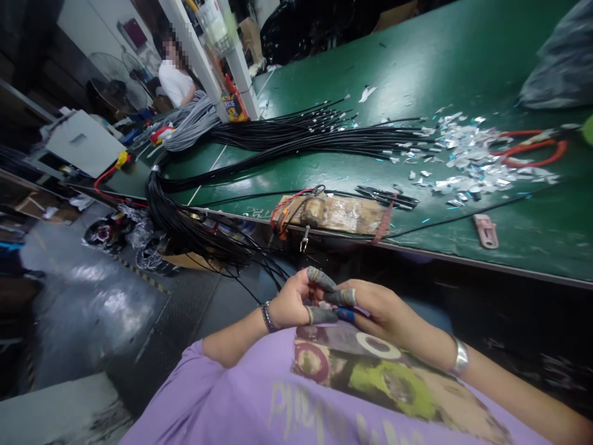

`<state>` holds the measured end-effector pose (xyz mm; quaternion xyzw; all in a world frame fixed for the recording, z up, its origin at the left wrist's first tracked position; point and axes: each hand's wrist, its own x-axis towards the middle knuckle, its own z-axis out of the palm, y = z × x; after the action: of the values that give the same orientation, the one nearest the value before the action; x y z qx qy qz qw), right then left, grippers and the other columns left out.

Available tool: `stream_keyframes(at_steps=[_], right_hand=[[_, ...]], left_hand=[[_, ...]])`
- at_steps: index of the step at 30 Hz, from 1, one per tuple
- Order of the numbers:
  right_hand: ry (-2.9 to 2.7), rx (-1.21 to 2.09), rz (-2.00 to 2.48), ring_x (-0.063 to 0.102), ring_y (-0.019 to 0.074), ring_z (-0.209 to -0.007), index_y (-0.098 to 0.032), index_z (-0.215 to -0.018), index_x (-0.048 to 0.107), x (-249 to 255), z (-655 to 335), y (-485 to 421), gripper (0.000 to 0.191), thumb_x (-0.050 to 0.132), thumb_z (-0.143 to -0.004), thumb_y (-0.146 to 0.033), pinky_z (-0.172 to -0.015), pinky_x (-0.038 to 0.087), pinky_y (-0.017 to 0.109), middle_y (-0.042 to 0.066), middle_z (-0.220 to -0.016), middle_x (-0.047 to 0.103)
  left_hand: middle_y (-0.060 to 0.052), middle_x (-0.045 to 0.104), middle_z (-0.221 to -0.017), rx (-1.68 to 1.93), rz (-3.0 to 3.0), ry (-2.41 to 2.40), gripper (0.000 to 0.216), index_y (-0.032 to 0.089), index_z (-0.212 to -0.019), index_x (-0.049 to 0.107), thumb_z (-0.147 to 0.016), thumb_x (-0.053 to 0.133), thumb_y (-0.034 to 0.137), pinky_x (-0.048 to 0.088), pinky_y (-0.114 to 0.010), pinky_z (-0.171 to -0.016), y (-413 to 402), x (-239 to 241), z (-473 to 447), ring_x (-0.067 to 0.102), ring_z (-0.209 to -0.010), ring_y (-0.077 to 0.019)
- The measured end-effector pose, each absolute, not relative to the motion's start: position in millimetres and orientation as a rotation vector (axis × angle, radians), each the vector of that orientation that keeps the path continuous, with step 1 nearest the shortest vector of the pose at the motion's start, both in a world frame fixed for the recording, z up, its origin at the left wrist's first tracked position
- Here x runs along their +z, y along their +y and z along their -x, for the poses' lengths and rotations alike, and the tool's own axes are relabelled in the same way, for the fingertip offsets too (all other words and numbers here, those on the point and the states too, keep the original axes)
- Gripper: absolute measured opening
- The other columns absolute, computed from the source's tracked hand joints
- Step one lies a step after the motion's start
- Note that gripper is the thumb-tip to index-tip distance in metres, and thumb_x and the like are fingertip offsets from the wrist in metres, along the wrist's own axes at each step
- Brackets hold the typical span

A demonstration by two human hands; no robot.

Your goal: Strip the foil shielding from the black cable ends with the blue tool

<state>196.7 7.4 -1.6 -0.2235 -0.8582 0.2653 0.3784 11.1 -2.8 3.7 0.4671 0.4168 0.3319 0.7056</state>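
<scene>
Close to my body, below the table edge, my left hand (pixel 293 301) and my right hand (pixel 378 304) meet with their fingertips pinched together. Grey and blue fabric covers wrap several fingertips. Something small and pale (pixel 325 305) shows between the fingers, too small and hidden to name. Ahead of my hands, a wooden block (pixel 347 213) with a metal lump and wires lies along the table edge. Dark pliers or cutters (pixel 386 196) rest behind it. A black cable bundle (pixel 278 157) lies on the table, its looped part drooping over the edge at left.
The green table (pixel 463 52) carries a heap of foil and white scraps (pixel 470 151), red-handled scissors (pixel 532 154) and a pinkish plastic piece (pixel 485 231). A grey plastic bag (pixel 563 68) sits at right. Grey cables (pixel 194 127) lie beside a post; a person (pixel 176 80) is behind.
</scene>
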Motion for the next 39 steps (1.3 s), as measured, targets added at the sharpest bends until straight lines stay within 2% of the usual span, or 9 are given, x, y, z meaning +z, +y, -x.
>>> stream_keyframes(at_steps=[5, 10, 14, 20, 24, 29, 34, 39], right_hand=[[-2.207, 0.685, 0.57, 0.064, 0.0151, -0.07, -0.02, -0.093, 0.058, 0, -197, 6, 0.023, 0.04, -0.086, -0.01, -0.061, 0.051, 0.023, 0.007, -0.079, 0.068], [-2.19, 0.738, 0.635, 0.063, 0.0143, -0.063, -0.019, -0.084, 0.059, 4, -197, 3, 0.021, 0.04, -0.087, -0.012, -0.057, 0.05, 0.022, 0.006, -0.073, 0.067], [-2.14, 0.758, 0.685, 0.063, 0.0139, -0.062, -0.018, -0.08, 0.059, 5, -197, 3, 0.019, 0.041, -0.087, -0.014, -0.055, 0.049, 0.022, 0.006, -0.072, 0.067], [-2.102, 0.843, 0.804, 0.062, 0.0143, -0.059, -0.02, -0.08, 0.062, -2, -198, 5, 0.019, 0.044, -0.085, -0.018, -0.055, 0.049, 0.023, 0.004, -0.068, 0.067], [-2.075, 0.929, 0.858, 0.063, 0.0145, -0.06, -0.019, -0.08, 0.063, -2, -198, 5, 0.017, 0.048, -0.087, -0.026, -0.055, 0.049, 0.023, 0.005, -0.07, 0.069], [-2.111, 0.902, 0.786, 0.057, 0.0122, -0.051, -0.019, -0.07, 0.059, -1, -196, 4, 0.027, 0.045, -0.091, -0.031, -0.047, 0.043, 0.021, 0.002, -0.059, 0.062], [-2.142, 0.928, 0.766, 0.056, 0.0127, -0.051, -0.019, -0.07, 0.058, -4, -196, 3, 0.031, 0.042, -0.092, -0.032, -0.049, 0.044, 0.022, 0.004, -0.061, 0.062], [-2.156, 0.992, 0.78, 0.057, 0.0136, -0.055, -0.019, -0.072, 0.06, -6, -196, 0, 0.03, 0.044, -0.091, -0.035, -0.053, 0.045, 0.023, 0.005, -0.065, 0.064]], left_hand=[[0.009, 0.047, -0.061, 0.714, -1.087, 0.932, 0.062, 0.017, -0.084, 0.05, -0.04, 0.09, 0.034, 0.032, -0.015, -0.048, -3, 0, -10, 0.041, -0.051, -0.0021], [0.007, 0.051, -0.065, 0.736, -1.038, 0.842, 0.063, 0.017, -0.082, 0.049, -0.04, 0.09, 0.04, 0.037, -0.018, -0.054, -3, -5, -12, 0.047, -0.055, -0.0039], [0.01, 0.043, -0.056, 0.802, -1.126, 0.92, 0.059, 0.017, -0.08, 0.051, -0.041, 0.09, 0.039, 0.032, -0.017, -0.05, -3, -5, -12, 0.038, -0.048, -0.0016], [0.004, 0.055, -0.076, 0.859, -1.16, 1.03, 0.074, 0.019, -0.093, 0.049, -0.035, 0.091, 0.037, 0.035, -0.017, -0.051, -1, 2, -13, 0.048, -0.056, -0.0033], [0.006, 0.05, -0.068, 0.815, -1.146, 1.002, 0.071, 0.018, -0.094, 0.048, -0.041, 0.089, 0.041, 0.034, -0.017, -0.051, -1, 2, -12, 0.046, -0.054, -0.0035], [0.009, 0.044, -0.063, 0.649, -1.141, 0.902, 0.065, 0.018, -0.091, 0.045, -0.049, 0.084, 0.05, 0.031, -0.017, -0.049, 0, -3, -9, 0.041, -0.051, -0.0029], [0.008, 0.043, -0.065, 0.612, -1.111, 0.852, 0.066, 0.019, -0.087, 0.042, -0.048, 0.083, 0.054, 0.03, -0.017, -0.048, 2, -9, -7, 0.039, -0.05, -0.0019], [0.011, 0.04, -0.06, 0.585, -1.098, 0.836, 0.07, 0.02, -0.085, 0.041, -0.04, 0.088, 0.045, 0.026, -0.017, -0.044, 1, -6, -7, 0.035, -0.046, -0.0015]])
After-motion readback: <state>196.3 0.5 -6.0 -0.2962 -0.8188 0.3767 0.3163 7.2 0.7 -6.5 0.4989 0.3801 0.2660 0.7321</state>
